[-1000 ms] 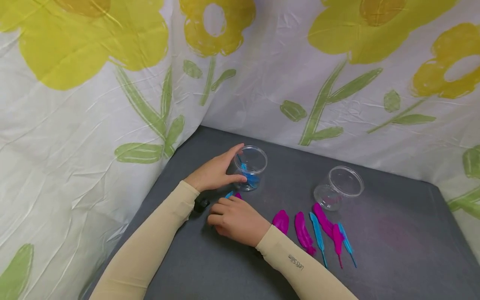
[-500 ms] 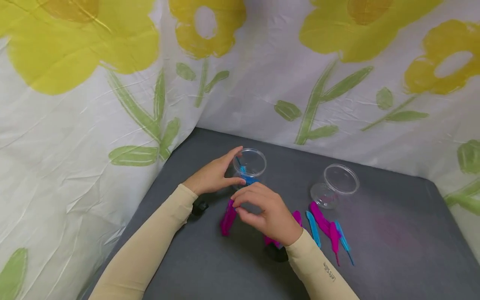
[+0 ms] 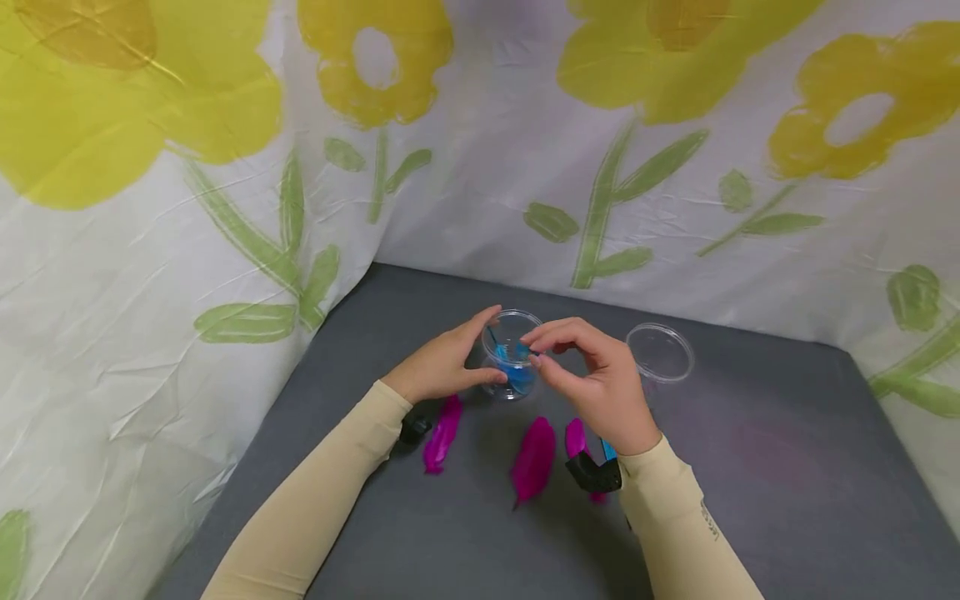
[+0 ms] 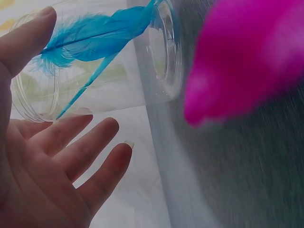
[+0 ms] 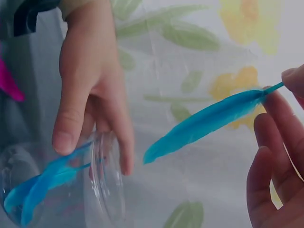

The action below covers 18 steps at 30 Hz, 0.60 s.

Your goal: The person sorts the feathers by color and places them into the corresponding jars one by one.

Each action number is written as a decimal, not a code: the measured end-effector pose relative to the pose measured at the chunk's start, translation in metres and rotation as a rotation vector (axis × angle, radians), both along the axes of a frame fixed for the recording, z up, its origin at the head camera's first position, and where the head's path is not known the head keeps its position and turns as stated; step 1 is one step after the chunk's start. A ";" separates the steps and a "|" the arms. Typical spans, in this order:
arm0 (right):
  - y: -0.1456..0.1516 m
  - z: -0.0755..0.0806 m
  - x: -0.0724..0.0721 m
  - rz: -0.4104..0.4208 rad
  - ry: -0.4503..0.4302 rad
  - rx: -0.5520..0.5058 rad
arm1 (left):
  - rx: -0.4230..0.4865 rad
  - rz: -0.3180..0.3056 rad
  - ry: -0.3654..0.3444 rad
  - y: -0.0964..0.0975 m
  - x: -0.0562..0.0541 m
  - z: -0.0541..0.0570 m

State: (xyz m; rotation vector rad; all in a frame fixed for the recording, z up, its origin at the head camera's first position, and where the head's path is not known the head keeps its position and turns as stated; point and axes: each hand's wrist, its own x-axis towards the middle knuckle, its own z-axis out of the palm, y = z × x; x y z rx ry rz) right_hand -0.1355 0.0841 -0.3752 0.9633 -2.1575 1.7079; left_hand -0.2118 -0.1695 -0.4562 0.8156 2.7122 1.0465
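1. One dark grey table [image 3: 810, 517] lies beneath both hands, with a flower-print cloth [image 3: 480, 217] beyond them.
2. The right hand [image 3: 600, 379] has risen from the tabletop to the jar's mouth over the last second; its thumb and fingertips are closed together on a single quill.
3. The left hand [image 3: 442, 362] has stayed at the jar, thumb on one side and fingers on the other, spread as wide as the jar, its lower fingers loose.
4. The clear jar [image 4: 123, 83] stands within that left grip; a second clear rim [image 3: 651, 326] shows beyond the right hand, its body hidden.
5. Magenta feathers [image 3: 534, 460] lie below the hands, one near the left wrist, uncovered since the right hand lifted away.
6. The pinched blue feather [image 5: 204, 123] hangs from the right fingertips, tip just outside the opening, so it seems picked up but not yet in.
7. At least two blue feathers [image 5: 47, 183] already sit inside, below the left thumb.
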 end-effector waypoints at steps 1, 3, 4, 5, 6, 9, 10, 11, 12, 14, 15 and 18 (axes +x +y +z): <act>0.003 -0.001 -0.002 -0.012 -0.002 0.001 | -0.001 -0.001 -0.001 0.004 0.000 -0.001; 0.008 -0.004 -0.006 -0.033 -0.018 0.002 | -0.003 0.001 -0.010 0.011 0.002 -0.002; 0.009 -0.006 -0.009 -0.038 -0.028 0.000 | -0.008 0.003 -0.009 0.012 0.002 -0.003; 0.009 -0.008 -0.012 -0.045 -0.036 -0.001 | -0.012 0.004 -0.011 0.013 0.002 -0.004; 0.010 -0.011 -0.014 -0.052 -0.047 0.002 | -0.015 0.008 -0.018 0.014 0.002 -0.005; 0.014 -0.021 -0.022 -0.089 -0.075 0.025 | -0.025 0.002 -0.030 0.020 0.003 -0.007; 0.016 -0.024 -0.024 -0.102 -0.079 0.038 | -0.021 -0.001 -0.030 0.022 0.004 -0.007; 0.016 -0.027 -0.027 -0.114 -0.084 0.051 | -0.015 0.000 -0.037 0.024 0.005 -0.006; 0.016 -0.031 -0.030 -0.124 -0.091 0.067 | -0.013 0.002 -0.037 0.025 0.006 -0.006; 0.016 -0.036 -0.035 -0.140 -0.100 0.090 | -0.011 0.007 -0.035 0.027 0.007 -0.005; 0.015 -0.039 -0.037 -0.146 -0.104 0.098 | -0.010 0.010 -0.034 0.027 0.008 -0.004; 0.015 -0.043 -0.040 -0.160 -0.107 0.117 | -0.007 0.013 -0.021 0.029 0.009 -0.003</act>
